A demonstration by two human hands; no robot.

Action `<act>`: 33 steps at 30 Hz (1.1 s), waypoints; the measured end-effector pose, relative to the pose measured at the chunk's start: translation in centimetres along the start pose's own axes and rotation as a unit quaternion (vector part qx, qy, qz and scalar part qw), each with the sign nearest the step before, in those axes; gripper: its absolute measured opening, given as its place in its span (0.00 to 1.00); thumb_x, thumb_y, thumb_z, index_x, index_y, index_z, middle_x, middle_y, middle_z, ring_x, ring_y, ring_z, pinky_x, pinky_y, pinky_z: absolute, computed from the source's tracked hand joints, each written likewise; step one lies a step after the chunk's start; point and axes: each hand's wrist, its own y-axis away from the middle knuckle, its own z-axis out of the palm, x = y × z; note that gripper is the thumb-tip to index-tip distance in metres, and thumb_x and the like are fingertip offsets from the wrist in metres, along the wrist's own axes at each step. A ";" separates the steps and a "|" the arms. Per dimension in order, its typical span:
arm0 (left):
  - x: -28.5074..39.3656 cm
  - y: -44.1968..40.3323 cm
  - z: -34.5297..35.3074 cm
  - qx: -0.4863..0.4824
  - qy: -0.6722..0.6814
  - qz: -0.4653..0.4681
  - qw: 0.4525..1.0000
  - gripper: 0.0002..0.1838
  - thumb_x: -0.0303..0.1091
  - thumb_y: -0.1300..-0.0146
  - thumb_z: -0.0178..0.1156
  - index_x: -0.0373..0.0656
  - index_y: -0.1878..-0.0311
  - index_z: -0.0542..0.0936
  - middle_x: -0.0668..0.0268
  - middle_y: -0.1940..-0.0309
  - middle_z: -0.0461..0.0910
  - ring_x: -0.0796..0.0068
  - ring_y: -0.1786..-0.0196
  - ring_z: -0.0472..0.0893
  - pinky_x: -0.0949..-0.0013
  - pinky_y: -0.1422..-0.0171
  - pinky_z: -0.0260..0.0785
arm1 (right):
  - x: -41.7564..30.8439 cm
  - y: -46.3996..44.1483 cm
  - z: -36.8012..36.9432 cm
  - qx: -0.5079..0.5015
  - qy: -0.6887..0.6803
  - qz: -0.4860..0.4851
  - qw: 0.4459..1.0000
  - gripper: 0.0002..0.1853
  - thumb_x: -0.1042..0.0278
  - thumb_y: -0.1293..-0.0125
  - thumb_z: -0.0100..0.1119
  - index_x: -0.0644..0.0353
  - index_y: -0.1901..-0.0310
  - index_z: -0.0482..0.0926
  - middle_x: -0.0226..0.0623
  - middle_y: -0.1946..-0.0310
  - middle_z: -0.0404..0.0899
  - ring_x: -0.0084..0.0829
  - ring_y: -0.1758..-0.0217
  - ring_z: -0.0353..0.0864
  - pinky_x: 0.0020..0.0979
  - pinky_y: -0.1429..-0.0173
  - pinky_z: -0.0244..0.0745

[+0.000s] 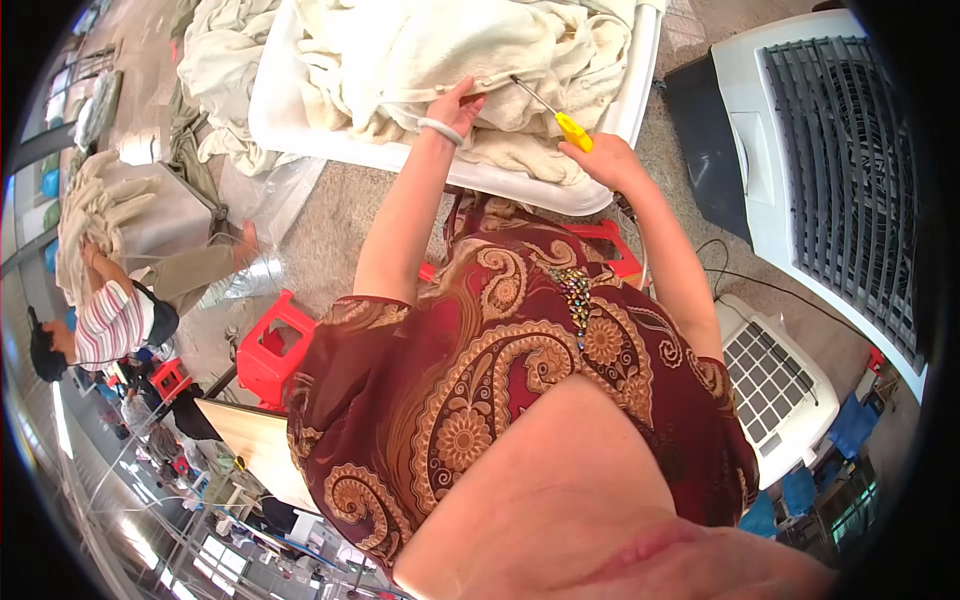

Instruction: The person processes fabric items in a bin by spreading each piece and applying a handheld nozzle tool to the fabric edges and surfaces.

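Cream cloth [430,50] lies heaped in a large white tub [545,195] in front of me. My left hand [458,108], with a pale band at its wrist, is closed on a fold of this cloth, fingertips together. In my right hand [610,160] is a yellow-handled tool [574,131] with a long thin metal shaft, like a screwdriver. Its tip touches or hovers just over the cloth, a little right of my left fingers; I cannot tell which. The fingers around the handle are closed.
More cream cloth [225,60] is piled left of the tub. Red stools [270,355] stand near me. A big grey-and-white slatted machine [840,180] is at right, with a cable [770,285] on the floor. At far left a person [120,320] handles cloth.
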 end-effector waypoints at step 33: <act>1.0 -1.2 2.7 0.026 -0.022 -0.038 0.999 0.11 0.31 0.38 0.48 0.36 0.54 0.67 0.53 0.59 0.72 0.61 0.57 0.74 0.64 0.52 0.70 | -2.0 2.0 -0.2 0.010 -0.049 -0.044 0.998 0.32 0.38 0.47 0.46 0.67 0.74 0.77 0.54 0.76 0.75 0.50 0.67 0.75 0.42 0.61 0.68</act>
